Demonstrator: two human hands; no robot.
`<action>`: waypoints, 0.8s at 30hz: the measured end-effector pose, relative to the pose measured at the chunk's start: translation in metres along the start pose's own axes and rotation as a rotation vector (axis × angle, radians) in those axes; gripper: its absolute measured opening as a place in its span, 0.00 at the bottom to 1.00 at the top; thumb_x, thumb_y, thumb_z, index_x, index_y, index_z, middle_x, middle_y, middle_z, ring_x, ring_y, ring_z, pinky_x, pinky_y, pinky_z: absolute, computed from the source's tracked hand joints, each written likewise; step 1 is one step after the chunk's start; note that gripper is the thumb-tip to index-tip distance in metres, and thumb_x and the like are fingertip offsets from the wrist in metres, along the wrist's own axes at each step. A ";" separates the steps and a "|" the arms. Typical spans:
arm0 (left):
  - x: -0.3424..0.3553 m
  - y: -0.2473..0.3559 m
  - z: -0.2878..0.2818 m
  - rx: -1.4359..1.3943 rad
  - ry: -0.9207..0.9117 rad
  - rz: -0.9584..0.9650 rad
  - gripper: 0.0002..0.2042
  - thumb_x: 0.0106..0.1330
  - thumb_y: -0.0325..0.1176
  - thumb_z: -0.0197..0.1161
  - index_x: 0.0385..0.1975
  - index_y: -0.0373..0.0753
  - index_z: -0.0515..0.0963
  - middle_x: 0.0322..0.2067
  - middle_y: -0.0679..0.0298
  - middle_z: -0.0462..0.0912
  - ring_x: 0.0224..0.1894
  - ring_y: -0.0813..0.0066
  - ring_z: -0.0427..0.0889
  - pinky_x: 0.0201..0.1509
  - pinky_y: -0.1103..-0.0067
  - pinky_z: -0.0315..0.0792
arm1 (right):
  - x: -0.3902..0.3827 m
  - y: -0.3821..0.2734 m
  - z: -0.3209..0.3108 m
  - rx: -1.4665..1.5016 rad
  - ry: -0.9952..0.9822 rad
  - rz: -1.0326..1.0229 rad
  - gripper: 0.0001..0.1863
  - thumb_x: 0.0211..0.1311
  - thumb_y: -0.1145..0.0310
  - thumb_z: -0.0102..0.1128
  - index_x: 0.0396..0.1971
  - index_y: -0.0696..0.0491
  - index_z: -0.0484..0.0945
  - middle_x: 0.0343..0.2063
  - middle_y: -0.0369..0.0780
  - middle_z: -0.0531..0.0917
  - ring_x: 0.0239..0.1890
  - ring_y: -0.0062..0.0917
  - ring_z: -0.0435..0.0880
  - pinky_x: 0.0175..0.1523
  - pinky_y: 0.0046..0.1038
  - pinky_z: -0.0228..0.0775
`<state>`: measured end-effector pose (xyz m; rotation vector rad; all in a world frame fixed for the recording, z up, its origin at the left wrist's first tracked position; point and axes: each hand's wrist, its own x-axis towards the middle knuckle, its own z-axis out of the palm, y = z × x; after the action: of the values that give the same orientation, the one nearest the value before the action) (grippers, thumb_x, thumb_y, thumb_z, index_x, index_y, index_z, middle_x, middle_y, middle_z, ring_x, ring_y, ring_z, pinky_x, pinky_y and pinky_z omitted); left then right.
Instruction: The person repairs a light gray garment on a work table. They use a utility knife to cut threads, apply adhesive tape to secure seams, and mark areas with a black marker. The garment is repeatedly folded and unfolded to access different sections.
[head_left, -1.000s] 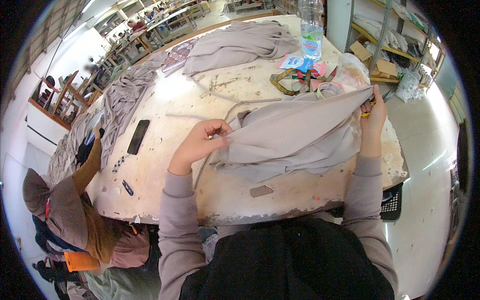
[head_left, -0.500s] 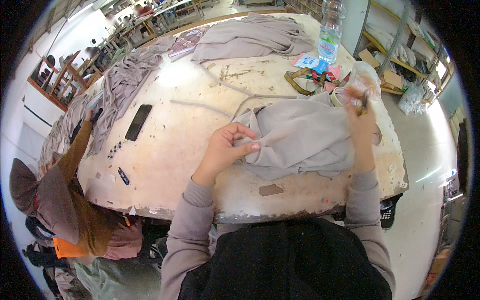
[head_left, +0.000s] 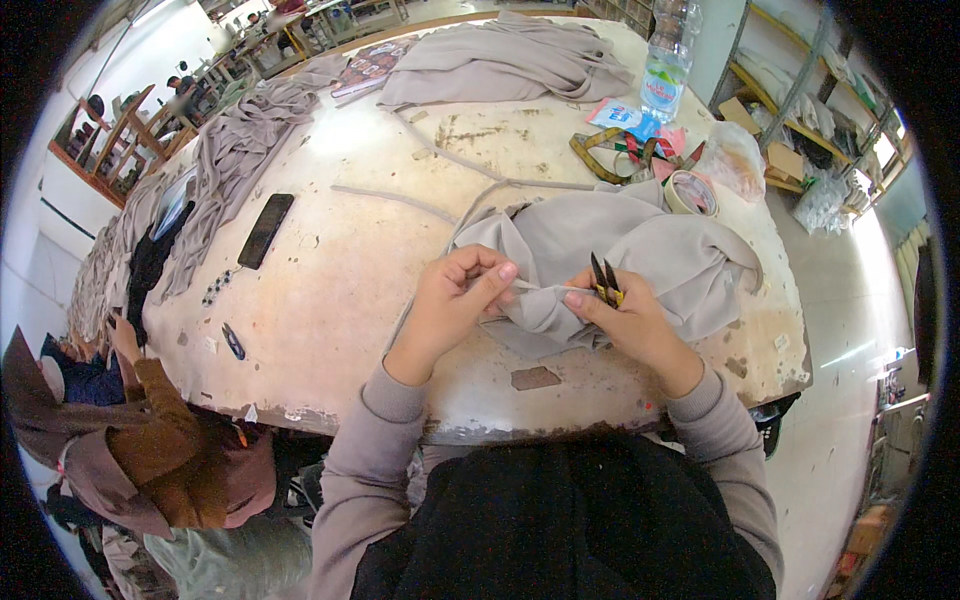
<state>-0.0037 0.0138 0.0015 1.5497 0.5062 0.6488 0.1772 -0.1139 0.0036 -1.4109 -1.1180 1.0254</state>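
Observation:
A crumpled piece of grey fabric [head_left: 660,250] lies on the table in front of me. My left hand [head_left: 455,300] is closed, pinching the fabric's edge between thumb and forefinger. A short way to the right, my right hand [head_left: 635,320] pinches the same edge, drawing a narrow fold between the two hands. Small thread snips [head_left: 606,284] with dark blades and a yellowish part are tucked in my right hand, their points upward. Narrow grey strips [head_left: 450,155] of cloth run from the fabric across the table.
Beyond the fabric are a tape roll [head_left: 690,193], a measuring tape [head_left: 597,160] and a water bottle [head_left: 668,65]. A phone [head_left: 266,231] and a second pair of snips [head_left: 233,342] lie left. More grey cloth [head_left: 505,60] is piled far back. A co-worker [head_left: 130,440] handles cloth at the left edge.
My right hand, with the snips, has come left and down from beside the tape roll to the fabric edge near my left hand. The co-worker's arm has moved nearer.

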 end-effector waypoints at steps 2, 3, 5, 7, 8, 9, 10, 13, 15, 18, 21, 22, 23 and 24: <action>-0.001 0.001 -0.002 0.035 0.002 0.015 0.05 0.62 0.30 0.59 0.30 0.34 0.76 0.22 0.68 0.77 0.23 0.88 0.71 0.25 0.89 0.63 | 0.000 0.003 0.001 0.000 -0.051 0.004 0.11 0.56 0.64 0.62 0.30 0.58 0.78 0.18 0.31 0.74 0.23 0.12 0.69 0.27 0.17 0.61; -0.002 0.002 -0.005 0.015 -0.025 0.026 0.06 0.62 0.31 0.60 0.29 0.34 0.76 0.21 0.69 0.77 0.22 0.87 0.71 0.25 0.88 0.63 | 0.000 0.005 0.002 -0.039 -0.076 -0.027 0.12 0.56 0.64 0.62 0.30 0.58 0.79 0.19 0.31 0.75 0.23 0.12 0.70 0.28 0.18 0.62; -0.006 0.004 -0.012 0.076 -0.183 0.030 0.07 0.60 0.31 0.61 0.27 0.34 0.76 0.19 0.70 0.76 0.22 0.86 0.70 0.24 0.86 0.62 | -0.001 0.008 -0.001 -0.130 -0.166 -0.067 0.13 0.57 0.62 0.62 0.32 0.57 0.80 0.20 0.33 0.78 0.25 0.13 0.71 0.30 0.19 0.64; -0.011 0.007 -0.026 0.250 -0.450 0.026 0.07 0.57 0.32 0.62 0.23 0.34 0.76 0.18 0.71 0.74 0.21 0.84 0.69 0.23 0.84 0.61 | -0.001 0.008 -0.010 -0.225 -0.306 -0.119 0.15 0.58 0.59 0.60 0.33 0.57 0.81 0.22 0.35 0.80 0.27 0.15 0.73 0.33 0.20 0.66; -0.015 0.008 -0.033 0.349 -0.455 0.006 0.08 0.56 0.32 0.62 0.22 0.34 0.76 0.18 0.70 0.75 0.21 0.84 0.69 0.24 0.84 0.62 | -0.001 0.007 -0.018 -0.270 -0.255 -0.106 0.16 0.58 0.58 0.59 0.33 0.57 0.81 0.23 0.35 0.80 0.28 0.16 0.74 0.35 0.21 0.66; -0.020 0.009 -0.041 0.456 -0.463 -0.004 0.09 0.55 0.33 0.63 0.21 0.34 0.76 0.17 0.70 0.75 0.22 0.84 0.70 0.25 0.83 0.63 | -0.002 0.006 -0.028 -0.304 -0.219 -0.128 0.17 0.59 0.56 0.58 0.34 0.57 0.81 0.25 0.36 0.81 0.29 0.16 0.74 0.36 0.22 0.67; -0.025 0.009 -0.049 0.554 -0.467 0.039 0.10 0.54 0.33 0.64 0.20 0.33 0.76 0.17 0.69 0.75 0.22 0.83 0.70 0.25 0.82 0.63 | -0.002 0.004 -0.042 -0.350 -0.201 -0.150 0.18 0.59 0.55 0.57 0.34 0.57 0.81 0.26 0.37 0.82 0.30 0.17 0.75 0.37 0.22 0.68; -0.047 0.006 -0.067 0.623 -0.321 -0.122 0.10 0.53 0.35 0.63 0.20 0.33 0.76 0.14 0.64 0.72 0.18 0.82 0.69 0.23 0.82 0.63 | -0.006 0.001 -0.109 -0.348 0.287 -0.013 0.18 0.59 0.56 0.56 0.39 0.55 0.79 0.28 0.41 0.81 0.32 0.23 0.78 0.40 0.27 0.68; -0.063 0.008 -0.078 0.714 -0.238 -0.249 0.10 0.52 0.34 0.63 0.19 0.33 0.76 0.13 0.64 0.72 0.16 0.81 0.68 0.21 0.81 0.62 | -0.018 0.015 -0.156 -0.582 0.637 0.011 0.18 0.58 0.60 0.54 0.44 0.54 0.76 0.33 0.45 0.80 0.35 0.29 0.79 0.43 0.30 0.68; -0.080 0.010 -0.084 0.752 -0.105 -0.414 0.10 0.51 0.34 0.64 0.19 0.32 0.76 0.14 0.63 0.73 0.16 0.78 0.70 0.21 0.80 0.64 | -0.035 0.050 -0.218 -1.010 0.903 0.098 0.21 0.54 0.66 0.51 0.49 0.53 0.71 0.41 0.49 0.77 0.42 0.38 0.77 0.49 0.34 0.68; -0.083 0.009 -0.081 0.929 0.002 -0.237 0.12 0.51 0.36 0.65 0.20 0.31 0.76 0.19 0.59 0.75 0.22 0.72 0.74 0.24 0.77 0.66 | -0.040 0.077 -0.243 -1.213 0.803 0.473 0.21 0.53 0.68 0.50 0.49 0.53 0.71 0.46 0.49 0.75 0.47 0.42 0.75 0.53 0.36 0.67; -0.083 0.008 -0.078 1.028 0.038 -0.194 0.12 0.51 0.36 0.66 0.21 0.31 0.76 0.21 0.57 0.76 0.24 0.70 0.76 0.26 0.76 0.67 | -0.040 0.079 -0.245 -1.254 0.724 0.624 0.20 0.53 0.68 0.50 0.48 0.53 0.72 0.47 0.49 0.75 0.48 0.43 0.74 0.54 0.36 0.66; -0.082 0.006 -0.073 0.993 0.085 -0.100 0.13 0.51 0.37 0.66 0.23 0.31 0.76 0.23 0.55 0.77 0.26 0.67 0.76 0.28 0.76 0.68 | -0.037 0.077 -0.244 -1.334 0.730 0.606 0.21 0.53 0.67 0.51 0.49 0.52 0.72 0.47 0.49 0.75 0.48 0.43 0.74 0.54 0.36 0.66; -0.078 0.002 -0.067 0.968 0.138 -0.076 0.13 0.51 0.37 0.66 0.25 0.32 0.77 0.26 0.54 0.77 0.29 0.65 0.77 0.30 0.75 0.68 | -0.036 0.072 -0.240 -1.408 0.735 0.582 0.21 0.53 0.67 0.52 0.49 0.52 0.72 0.47 0.49 0.75 0.49 0.43 0.74 0.54 0.36 0.66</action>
<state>-0.1070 0.0115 -0.0033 2.3746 1.0785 0.4625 0.4111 -0.2006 -0.0390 -3.0017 -0.7982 -0.2051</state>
